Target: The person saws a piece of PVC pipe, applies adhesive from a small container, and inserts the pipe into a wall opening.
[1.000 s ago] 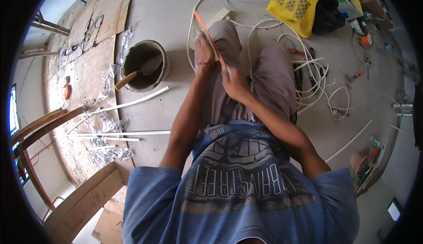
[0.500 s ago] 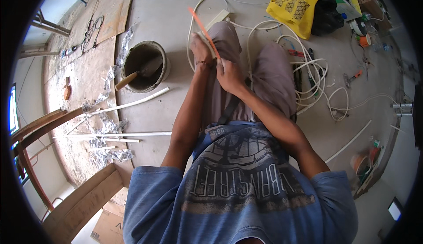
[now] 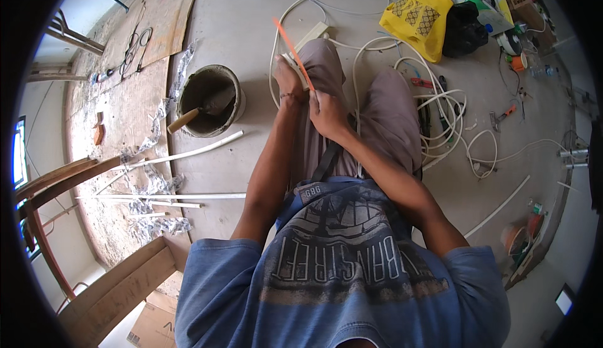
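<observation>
A thin, flat orange strip (image 3: 291, 46) slants up and away from my right hand (image 3: 328, 114), whose fingers are closed on its lower end. It crosses in front of a pale, narrow strip (image 3: 291, 60) lying along the inner side of my left hand (image 3: 287, 79). My left fingers press against that pale strip over my left thigh; the thumb is hidden. Both hands are close together above the left leg of my trousers (image 3: 384, 119). Just beyond my left knee lies a cream, bar-shaped block (image 3: 314, 36) with a white cable at its end.
A dark bucket (image 3: 236, 110) with a wooden-handled trowel (image 3: 184, 120) stands left. Coiled white cable (image 3: 433, 100), a red-handled tool (image 3: 422, 83) and a hammer-like tool (image 3: 501, 117) lie right. Farther off are a yellow bag (image 3: 416, 24) and black bag (image 3: 466, 31). White lengths (image 3: 188, 195) lie left.
The whole view has shifted slightly, with the bucket and floor lower in the picture. Both hands keep their holds, and the orange strip has barely moved relative to them.
</observation>
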`<state>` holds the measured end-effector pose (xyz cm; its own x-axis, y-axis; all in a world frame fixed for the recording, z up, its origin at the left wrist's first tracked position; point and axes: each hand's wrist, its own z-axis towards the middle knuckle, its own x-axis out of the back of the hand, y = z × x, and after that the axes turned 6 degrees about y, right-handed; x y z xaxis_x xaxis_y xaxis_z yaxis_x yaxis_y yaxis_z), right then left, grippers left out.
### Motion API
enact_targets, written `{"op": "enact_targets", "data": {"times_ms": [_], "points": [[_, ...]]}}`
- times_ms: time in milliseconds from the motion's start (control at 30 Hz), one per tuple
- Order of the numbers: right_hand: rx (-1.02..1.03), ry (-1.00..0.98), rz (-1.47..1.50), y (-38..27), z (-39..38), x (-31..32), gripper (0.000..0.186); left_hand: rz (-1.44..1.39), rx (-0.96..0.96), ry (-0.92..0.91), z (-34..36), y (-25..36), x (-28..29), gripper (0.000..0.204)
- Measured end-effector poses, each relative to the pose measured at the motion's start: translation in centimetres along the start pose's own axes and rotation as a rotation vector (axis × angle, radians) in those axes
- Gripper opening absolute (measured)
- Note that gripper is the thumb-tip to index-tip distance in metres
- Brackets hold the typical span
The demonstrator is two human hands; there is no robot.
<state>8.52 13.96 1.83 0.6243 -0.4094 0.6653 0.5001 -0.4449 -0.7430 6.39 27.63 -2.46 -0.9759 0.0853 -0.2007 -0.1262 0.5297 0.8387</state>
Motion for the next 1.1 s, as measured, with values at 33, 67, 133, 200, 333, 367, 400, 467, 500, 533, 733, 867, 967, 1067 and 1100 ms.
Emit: {"op": "enact_targets", "data": {"times_ms": [33,67,133,200,333,367,400,467,500,533,733,867,967,1067,1100], "points": [[0.031,0.131,0.044,-0.3,-0.3,-0.3,0.025,0.036,-0.004,0.044,1.0,-0.5,0.0,0.060],[0.075,0.152,0.079,-0.2,-1.6,0.0,0.026,0.071,-0.029,0.071,0.9,-0.7,0.3,0.060],[0.187,0.199,0.151,0.0,-4.1,0.9,0.028,0.125,-0.097,0.128,1.9,-0.5,0.7,0.060],[0.096,0.138,0.088,-0.6,-2.7,0.5,0.026,0.081,-0.073,0.083,1.7,-0.4,0.7,0.062],[0.140,0.183,0.085,-0.6,-0.2,1.0,0.025,0.312,-0.222,0.109,-0.1,-0.2,-0.8,0.063],[0.267,0.325,0.123,-0.2,-1.6,1.1,0.026,0.200,-0.134,0.147,0.0,0.0,-0.9,0.064],[0.246,0.317,0.106,0.1,-1.9,1.1,0.025,0.085,-0.040,0.169,-0.1,0.2,-1.3,0.065],[0.209,0.282,0.081,0.4,-2.6,0.7,0.026,-0.014,-0.093,0.089,0.6,0.4,-1.4,0.066],[0.125,0.179,0.045,-0.5,-0.6,0.8,0.025,-0.059,-0.102,0.058,0.6,-0.6,-0.7,0.066],[0.051,0.083,0.009,-1.2,1.0,1.1,0.025,0.056,-0.122,0.059,0.9,-1.2,-0.7,0.065],[0.137,0.246,0.098,0.9,-4.6,1.4,0.030,-0.006,-0.107,0.045,0.2,-0.7,-0.9,0.065],[-0.013,0.053,0.055,0.5,-0.3,1.3,0.028,0.144,0.010,0.057,0.1,-0.2,-1.5,0.062],[0.003,0.025,0.163,0.9,-4.7,1.3,0.031,0.155,-0.120,0.089,2.0,-0.8,0.4,0.065],[-0.011,0.035,0.098,0.8,-4.4,1.8,0.032,0.095,-0.086,0.069,-0.5,-0.5,-1.5,0.065],[-0.038,0.057,0.065,1.8,-1.7,1.4,0.033,0.235,-0.114,0.053,-2.2,-0.3,-3.0,0.064]]}}
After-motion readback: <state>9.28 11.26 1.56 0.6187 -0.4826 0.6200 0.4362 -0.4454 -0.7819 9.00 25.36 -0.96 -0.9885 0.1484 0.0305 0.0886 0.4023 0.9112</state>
